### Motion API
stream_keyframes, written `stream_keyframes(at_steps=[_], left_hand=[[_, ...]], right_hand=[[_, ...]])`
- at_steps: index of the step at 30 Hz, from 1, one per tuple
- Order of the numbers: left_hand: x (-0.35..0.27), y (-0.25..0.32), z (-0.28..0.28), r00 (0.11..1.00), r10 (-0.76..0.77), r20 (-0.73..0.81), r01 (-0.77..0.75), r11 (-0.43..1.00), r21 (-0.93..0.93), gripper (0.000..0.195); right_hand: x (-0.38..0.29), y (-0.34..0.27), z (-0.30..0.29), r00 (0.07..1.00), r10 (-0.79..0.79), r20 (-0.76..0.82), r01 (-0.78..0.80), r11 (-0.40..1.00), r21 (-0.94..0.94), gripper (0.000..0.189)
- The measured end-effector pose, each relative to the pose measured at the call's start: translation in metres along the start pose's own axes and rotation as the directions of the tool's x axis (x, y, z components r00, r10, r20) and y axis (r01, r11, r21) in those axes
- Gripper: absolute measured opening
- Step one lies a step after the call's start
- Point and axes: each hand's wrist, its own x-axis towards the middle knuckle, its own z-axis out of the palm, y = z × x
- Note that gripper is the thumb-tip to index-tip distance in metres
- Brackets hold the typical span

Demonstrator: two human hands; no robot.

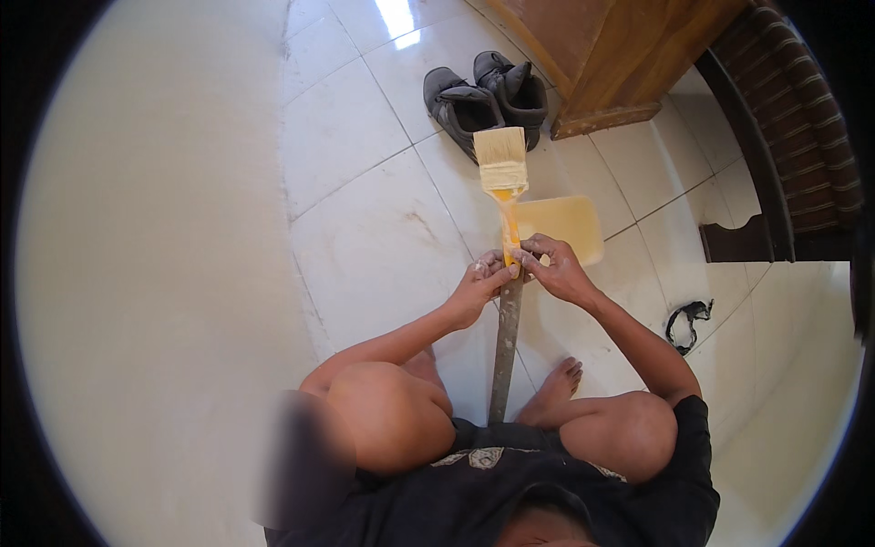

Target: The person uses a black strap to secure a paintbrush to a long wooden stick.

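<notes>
A flat paintbrush (502, 164) with pale, paint-coated bristles and a yellow handle points away from me. Its handle end lies against the far end of a long, flat, paint-spotted stick (506, 349). My left hand (482, 284) grips this joint from the left, thumb on the handle. From the right, my right hand (555, 270) pinches the handle with its fingertips. The stick runs back toward my lap between my knees. Just beyond my right hand, a shallow tray (567, 222) of pale yellow colour rests on the floor, partly hidden by hand and brush.
Dark shoes (465, 106) stand on the tiled floor (369, 205) beyond the brush. Behind them rises a wooden cabinet (608, 61). A dark wooden seat with striped cushions (793, 116) is at right, near a black strap-like loop (683, 325). A pale wall (157, 239) lines the left.
</notes>
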Motion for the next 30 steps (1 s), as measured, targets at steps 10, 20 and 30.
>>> stream_keyframes(at_steps=[10,20,30], left_hand=[[-0.005,-0.009,0.004,0.981,0.151,-0.121,-0.124,0.970,0.207,0.031],[0.000,-0.005,0.008,0.981,0.158,-0.116,-0.124,0.959,0.256,0.035],[-0.001,-0.010,0.008,0.966,0.220,-0.138,-0.166,0.931,0.324,0.025]], right_hand=[[-0.002,-0.002,0.004,0.999,-0.033,0.013,0.033,0.999,0.000,0.022],[0.003,0.021,0.008,0.999,-0.029,-0.028,0.031,0.997,0.071,0.031],[0.006,-0.008,-0.013,0.990,0.060,-0.129,-0.054,0.997,0.054,0.035]])
